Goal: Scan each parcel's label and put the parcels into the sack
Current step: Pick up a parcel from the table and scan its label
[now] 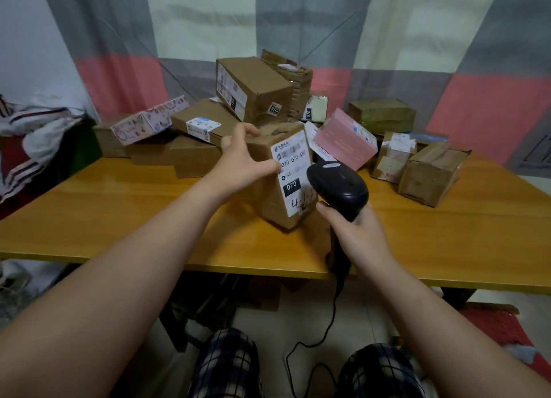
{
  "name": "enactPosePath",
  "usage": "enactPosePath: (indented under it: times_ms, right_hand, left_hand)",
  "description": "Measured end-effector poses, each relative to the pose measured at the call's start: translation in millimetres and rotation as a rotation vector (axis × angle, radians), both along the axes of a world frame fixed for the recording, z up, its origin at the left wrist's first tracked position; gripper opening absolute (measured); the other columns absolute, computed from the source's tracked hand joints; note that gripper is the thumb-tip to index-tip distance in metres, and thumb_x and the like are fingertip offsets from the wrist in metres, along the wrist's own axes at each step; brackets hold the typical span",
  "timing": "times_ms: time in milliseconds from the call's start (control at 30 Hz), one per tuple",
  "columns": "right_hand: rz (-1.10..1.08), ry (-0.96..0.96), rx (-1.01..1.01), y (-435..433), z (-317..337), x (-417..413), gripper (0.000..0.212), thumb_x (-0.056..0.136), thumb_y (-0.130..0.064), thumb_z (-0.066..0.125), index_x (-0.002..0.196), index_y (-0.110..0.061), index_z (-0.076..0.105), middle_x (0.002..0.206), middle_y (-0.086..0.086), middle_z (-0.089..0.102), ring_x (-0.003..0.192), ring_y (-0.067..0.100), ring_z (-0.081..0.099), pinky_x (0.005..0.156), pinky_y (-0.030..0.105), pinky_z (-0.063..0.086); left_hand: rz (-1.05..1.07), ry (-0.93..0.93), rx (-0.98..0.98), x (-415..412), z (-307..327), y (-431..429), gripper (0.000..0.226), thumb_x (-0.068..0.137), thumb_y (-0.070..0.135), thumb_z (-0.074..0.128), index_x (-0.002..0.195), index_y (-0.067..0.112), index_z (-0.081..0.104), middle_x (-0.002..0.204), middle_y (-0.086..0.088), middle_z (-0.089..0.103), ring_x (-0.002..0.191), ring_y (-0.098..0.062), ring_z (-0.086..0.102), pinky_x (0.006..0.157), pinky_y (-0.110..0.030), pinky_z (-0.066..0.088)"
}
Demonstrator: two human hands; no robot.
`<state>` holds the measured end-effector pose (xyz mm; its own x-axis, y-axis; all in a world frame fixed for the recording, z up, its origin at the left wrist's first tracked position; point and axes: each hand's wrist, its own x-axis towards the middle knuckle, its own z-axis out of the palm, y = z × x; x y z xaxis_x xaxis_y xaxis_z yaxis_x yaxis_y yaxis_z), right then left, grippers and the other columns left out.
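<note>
A brown cardboard parcel (268,195) with a white label marked 070 stands tilted on the wooden table (119,219), its label facing me. My left hand (241,156) grips its upper left side, fingers over the top and thumb across the front by the label. My right hand (354,230) grips the handle of a black barcode scanner (338,186), whose head sits right in front of the label's lower right part. The scanner's cable hangs down off the table edge. No sack is in view.
Many other parcels are heaped behind: a large brown box (253,87) on top, a pink box (346,141), a patterned box (149,119), brown boxes (432,177) at the right. Clothes lie on a surface at the left (35,135). A curtain hangs behind.
</note>
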<state>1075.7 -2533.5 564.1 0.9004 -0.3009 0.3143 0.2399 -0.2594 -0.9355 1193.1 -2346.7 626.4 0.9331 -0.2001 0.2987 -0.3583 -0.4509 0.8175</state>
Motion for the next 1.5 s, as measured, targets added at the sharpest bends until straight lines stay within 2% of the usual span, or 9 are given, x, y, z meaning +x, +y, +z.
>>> enactPosePath:
  times_ms: [133,233,400,500,633,867,1067,1233,1500]
  right_hand:
    - [0.068,-0.001,0.06,3.2,-0.2,1.6,0.027,0.084,-0.025,0.071,0.106,-0.036,0.058,0.088,-0.03,0.064,0.079,-0.029,0.051,0.06,-0.006,0.037]
    - [0.1,0.002,0.072,7.3,-2.0,1.2,0.029,0.084,-0.023,0.071,0.098,-0.043,0.055,0.082,-0.035,0.062,0.078,-0.029,0.051,0.059,-0.005,0.037]
    - [0.062,0.042,-0.019,13.0,-4.0,1.6,0.034,0.082,-0.035,0.07,0.114,-0.033,0.057,0.115,-0.007,0.061,0.108,0.002,0.056,0.09,0.022,0.046]
    - [0.056,0.01,0.004,14.3,-5.5,-5.0,0.033,0.082,-0.032,0.071,0.113,-0.029,0.059,0.103,-0.009,0.065,0.098,0.013,0.062,0.086,0.033,0.053]
    - [-0.031,-0.05,-0.048,4.6,-9.4,-13.6,0.031,0.079,-0.039,0.07,0.104,-0.021,0.065,0.079,-0.012,0.064,0.081,0.016,0.065,0.071,0.029,0.051]
    - [-0.109,-0.131,-0.169,-3.2,-6.7,-25.2,0.01,0.08,-0.033,0.072,0.08,-0.031,0.063,0.06,-0.016,0.062,0.066,0.005,0.064,0.058,0.01,0.044]
    - [-0.115,-0.149,-0.237,0.3,-1.1,-25.2,0.012,0.082,-0.034,0.07,0.081,-0.024,0.064,0.068,-0.013,0.061,0.07,0.005,0.062,0.058,0.01,0.041]
    - [-0.142,-0.132,-0.252,4.7,0.2,-25.2,0.037,0.074,-0.049,0.062,0.097,-0.021,0.067,0.084,-0.006,0.066,0.083,0.004,0.061,0.064,0.017,0.042]
    - [-0.122,-0.192,-0.259,12.4,7.0,-31.7,0.025,0.076,-0.046,0.064,0.098,-0.034,0.06,0.094,-0.009,0.067,0.097,0.011,0.062,0.088,0.048,0.049]
  left_hand:
    - [-0.186,0.034,-0.007,-4.4,1.0,0.8,0.062,0.064,0.038,0.078,0.117,0.041,0.046,0.13,-0.006,0.044,0.116,-0.022,0.049,0.097,-0.042,0.049]
    - [-0.171,-0.014,-0.031,-8.0,-12.1,-0.9,0.067,0.078,0.032,0.075,0.134,0.044,0.041,0.134,-0.002,0.032,0.126,-0.023,0.04,0.108,-0.038,0.038]
    - [-0.183,-0.018,0.015,-16.7,-44.6,-7.3,0.105,0.079,0.021,0.077,0.149,0.043,0.001,0.129,0.0,0.02,0.127,-0.015,0.029,0.105,-0.026,0.023]
    - [-0.128,-0.042,-0.111,-14.3,-49.3,-11.8,0.113,0.074,0.023,0.081,0.15,0.036,-0.001,0.149,-0.007,0.015,0.133,-0.015,0.029,0.104,-0.026,0.027]
    - [-0.157,0.074,-0.103,-7.2,-55.5,-16.3,0.129,0.07,0.026,0.084,0.149,0.029,-0.018,0.155,-0.005,0.021,0.131,-0.007,0.028,0.101,-0.024,0.025]
    - [-0.022,0.057,-0.116,4.9,-62.0,-19.7,0.105,0.066,0.031,0.086,0.147,0.022,0.02,0.109,0.03,0.05,0.1,0.017,0.05,0.101,-0.034,0.044]
    - [0.061,0.091,-0.076,4.2,-52.7,-18.8,0.113,0.051,0.058,0.075,0.146,0.027,0.022,0.133,0.007,0.055,0.127,-0.019,0.047,0.107,-0.056,0.033]
    - [0.078,0.107,-0.085,4.1,-51.6,-19.8,0.115,0.047,0.063,0.074,0.145,0.028,0.024,0.133,0.009,0.056,0.126,-0.017,0.048,0.107,-0.054,0.034]
    - [0.07,0.093,-0.153,-5.8,-54.6,-18.9,0.122,0.045,0.064,0.077,0.147,0.025,0.021,0.129,0.01,0.054,0.125,-0.016,0.049,0.107,-0.051,0.038]
